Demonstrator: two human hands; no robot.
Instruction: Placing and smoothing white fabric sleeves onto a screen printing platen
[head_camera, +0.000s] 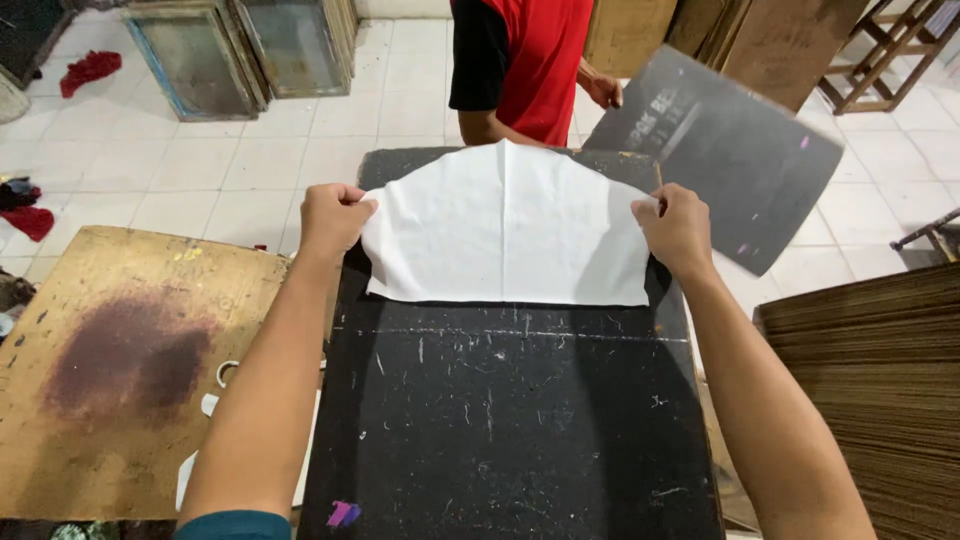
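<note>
White floor tiles (150, 160) stretched behind the scratched black worktop (500, 420) in the head view, with framed screens (240, 50) leaning at the back and red rags (90, 68) lying on the tiles. You held a white fabric piece (505, 230) at the far end of that worktop: its straight hem lay flat across the board, while its curved top rose toward the far edge. Your left hand (332, 218) was clenched on the fabric's left corner, and your right hand (678, 230) pinched its right corner, both arms stretched forward. Across the far edge stood another person in a red and black shirt (520, 60), whose hand (604, 90) gripped a dark screen panel (720, 150) tilted in the air past the far right corner. A stained wooden board (120, 380) lay beside the left edge, and a stack of brown sheets (880, 390) sat off the right edge.

From here, uneven pull between your two hands would probably have skewed the hem or left a wrinkle along the centre crease. The tilted panel hung close to your right hand, so a swing could have clipped your knuckles or dragged the fabric off line.
</note>
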